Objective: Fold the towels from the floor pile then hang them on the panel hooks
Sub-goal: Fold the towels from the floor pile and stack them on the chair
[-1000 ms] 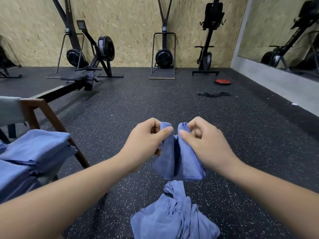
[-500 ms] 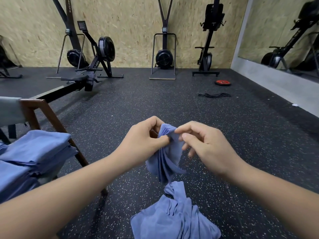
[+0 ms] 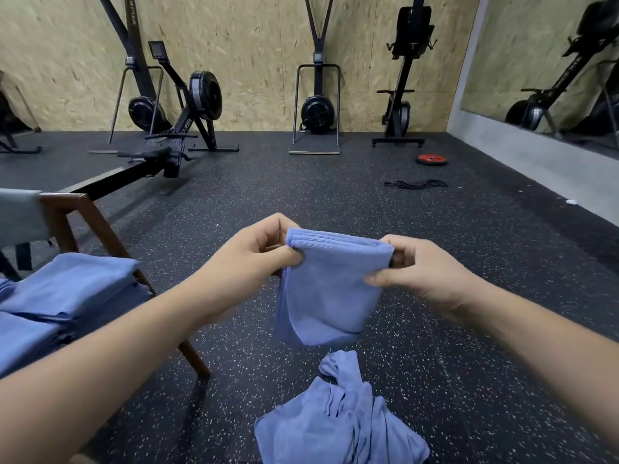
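Observation:
A folded blue towel hangs in the air in front of me, stretched flat between both hands. My left hand pinches its top left corner. My right hand pinches the top right corner, thumb on the front face. Below it, a crumpled blue towel pile lies on the black speckled floor. Folded blue towels are stacked on a wooden chair at the left. No panel or hooks are in view.
Rowing and ski machines line the chipboard wall at the back. A rower rail runs behind the chair. A red weight plate and a black band lie on the floor at the right; a mirror covers the right wall.
My hands were close together bunching the towel; they have moved apart, and the towel is now spread out as a flat folded rectangle between them.

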{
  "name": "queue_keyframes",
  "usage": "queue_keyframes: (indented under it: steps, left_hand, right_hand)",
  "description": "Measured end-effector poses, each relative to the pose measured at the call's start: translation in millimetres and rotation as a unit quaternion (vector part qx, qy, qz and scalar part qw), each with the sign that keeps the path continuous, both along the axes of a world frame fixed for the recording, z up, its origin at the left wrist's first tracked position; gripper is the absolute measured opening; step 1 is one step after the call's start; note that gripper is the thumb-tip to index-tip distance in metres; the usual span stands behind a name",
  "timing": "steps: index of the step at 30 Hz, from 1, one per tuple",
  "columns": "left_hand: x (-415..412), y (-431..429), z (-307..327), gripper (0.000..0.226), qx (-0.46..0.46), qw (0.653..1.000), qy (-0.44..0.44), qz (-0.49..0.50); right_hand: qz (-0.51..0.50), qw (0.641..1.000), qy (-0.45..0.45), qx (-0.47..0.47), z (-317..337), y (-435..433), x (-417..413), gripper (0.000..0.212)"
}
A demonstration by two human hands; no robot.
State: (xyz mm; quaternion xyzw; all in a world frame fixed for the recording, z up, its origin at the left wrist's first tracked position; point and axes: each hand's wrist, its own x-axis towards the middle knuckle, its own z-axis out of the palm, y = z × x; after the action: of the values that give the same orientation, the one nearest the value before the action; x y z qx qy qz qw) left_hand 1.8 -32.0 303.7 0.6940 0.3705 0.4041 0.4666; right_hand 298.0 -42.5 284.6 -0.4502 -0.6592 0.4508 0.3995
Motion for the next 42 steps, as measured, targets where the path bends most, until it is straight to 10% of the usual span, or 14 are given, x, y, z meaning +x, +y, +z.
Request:
queue_keyframes:
  steps: [9,16,30,42]
  left_hand:
    - [11,-8,-8,0.046,0.052,0.982,0.18,-0.007]
    - [24,-9,-8,0.028,0.144,0.971,0.193,0.005]
    - [-37,17,12,0.028,0.038,0.997,-0.027,0.056]
    - [-69,-3,24,0.029,0.048,0.997,-0.025,0.053]
  right_hand:
    - [-0.016,0.985,-0.119,0.125,5,-13,-25,0.023]
    - [0.006,0.975,-0.162,0.151,-6,-20,-44,0.021]
    - [0.015,0.985,-0.097,0.144,0,-18,-28,0.024]
    - [0.022,0.924,-0.203,0.322,3,-13,-58,0.034]
